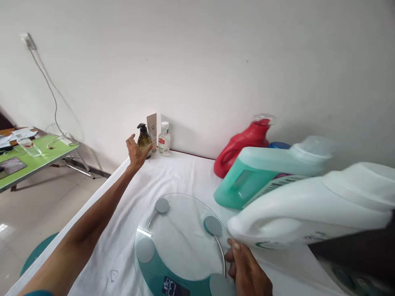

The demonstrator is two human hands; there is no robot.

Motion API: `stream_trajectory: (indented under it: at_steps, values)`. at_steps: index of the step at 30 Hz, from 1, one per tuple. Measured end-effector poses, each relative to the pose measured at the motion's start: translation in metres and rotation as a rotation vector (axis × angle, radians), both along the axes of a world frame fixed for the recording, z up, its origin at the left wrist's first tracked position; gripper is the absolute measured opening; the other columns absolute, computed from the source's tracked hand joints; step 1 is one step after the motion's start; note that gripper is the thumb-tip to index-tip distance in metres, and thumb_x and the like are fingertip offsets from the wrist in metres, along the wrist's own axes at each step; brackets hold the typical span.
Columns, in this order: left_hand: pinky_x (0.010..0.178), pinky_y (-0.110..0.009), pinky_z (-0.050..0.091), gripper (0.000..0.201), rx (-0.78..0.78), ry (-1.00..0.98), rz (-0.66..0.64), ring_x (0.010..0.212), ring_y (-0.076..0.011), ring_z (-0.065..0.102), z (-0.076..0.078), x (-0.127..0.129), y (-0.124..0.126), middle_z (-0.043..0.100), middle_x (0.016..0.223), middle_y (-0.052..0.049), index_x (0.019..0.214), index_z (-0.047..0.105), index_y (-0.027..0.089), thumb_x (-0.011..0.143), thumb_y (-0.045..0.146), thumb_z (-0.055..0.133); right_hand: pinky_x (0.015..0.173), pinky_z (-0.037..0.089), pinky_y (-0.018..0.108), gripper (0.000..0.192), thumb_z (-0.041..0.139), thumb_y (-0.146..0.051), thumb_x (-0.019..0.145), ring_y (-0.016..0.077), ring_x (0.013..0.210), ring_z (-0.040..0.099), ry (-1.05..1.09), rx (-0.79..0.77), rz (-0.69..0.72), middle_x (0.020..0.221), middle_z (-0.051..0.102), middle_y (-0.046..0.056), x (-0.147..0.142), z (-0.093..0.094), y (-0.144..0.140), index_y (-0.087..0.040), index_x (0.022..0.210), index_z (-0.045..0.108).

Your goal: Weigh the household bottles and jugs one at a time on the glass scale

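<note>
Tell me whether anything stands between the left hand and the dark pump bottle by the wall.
Nothing visible does. The left hand is open right beside the dark pump bottle, with only bare white cloth around them.

My left arm stretches far forward, nearly straight, bare to the elbow. My left hand (135, 151) is open, palm turned inward, fingers loosely spread and raised. My right hand (247, 269) sits low and near me, fingers curled, thumb up.

Bright, even daylight; blurred right edge.
</note>
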State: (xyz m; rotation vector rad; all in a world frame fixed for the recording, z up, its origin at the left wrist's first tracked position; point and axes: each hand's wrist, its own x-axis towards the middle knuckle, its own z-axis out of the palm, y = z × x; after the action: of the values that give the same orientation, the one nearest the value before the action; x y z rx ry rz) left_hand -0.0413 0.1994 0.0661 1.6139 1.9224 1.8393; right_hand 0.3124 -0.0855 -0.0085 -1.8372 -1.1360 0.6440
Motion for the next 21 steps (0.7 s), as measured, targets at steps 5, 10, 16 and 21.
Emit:
stream_trajectory:
  at_steps: [5, 10, 16, 21]
  values:
    - [0.103, -0.052, 0.059, 0.065, 0.177, 0.206, -0.520, 0.117, -0.0301, 0.069, 0.035, 0.095, -0.070, 0.068, 0.131, -0.015, 0.136, 0.058, 0.022, 0.087, 0.053, 0.087, 0.061, 0.048, 0.033, 0.061, 0.039, -0.082, 0.097, 0.0214, 0.053, 0.059, 0.012, 0.056, 0.071, 0.061, 0.066, 0.002, -0.001, 0.003, 0.002, -0.030, 0.072, 0.059]
    - [0.100, -0.045, 0.059, 0.055, -0.069, 0.073, -0.879, 0.117, -0.0277, 0.070, 0.049, 0.185, -0.110, 0.070, 0.134, -0.015, 0.126, 0.064, 0.021, 0.092, 0.062, 0.079, 0.062, 0.048, 0.034, 0.063, 0.035, -0.082, 0.098, 0.0221, 0.054, 0.060, 0.035, 0.095, 0.087, 0.064, 0.068, 0.004, -0.003, 0.002, 0.002, -0.030, 0.072, 0.057]
    - [0.086, -0.037, 0.057, 0.059, -0.374, -0.176, -1.027, 0.103, -0.0266, 0.071, 0.053, 0.238, -0.091, 0.075, 0.116, -0.013, 0.104, 0.071, 0.018, 0.078, 0.068, 0.085, 0.066, 0.048, 0.035, 0.064, 0.031, -0.082, 0.100, 0.0249, 0.064, 0.066, 0.029, 0.160, 0.101, 0.069, 0.070, 0.005, -0.003, 0.002, 0.000, -0.030, 0.076, 0.057]
    - [0.057, -0.028, 0.043, 0.057, -0.337, -0.447, -1.131, 0.061, -0.0125, 0.052, 0.048, 0.277, -0.086, 0.058, 0.065, 0.001, 0.069, 0.061, 0.019, 0.065, 0.065, 0.094, 0.066, 0.048, 0.035, 0.063, 0.032, -0.082, 0.101, 0.0262, 0.065, 0.067, 0.026, 0.162, 0.089, 0.068, 0.070, 0.004, -0.003, -0.002, 0.000, -0.031, 0.075, 0.056]
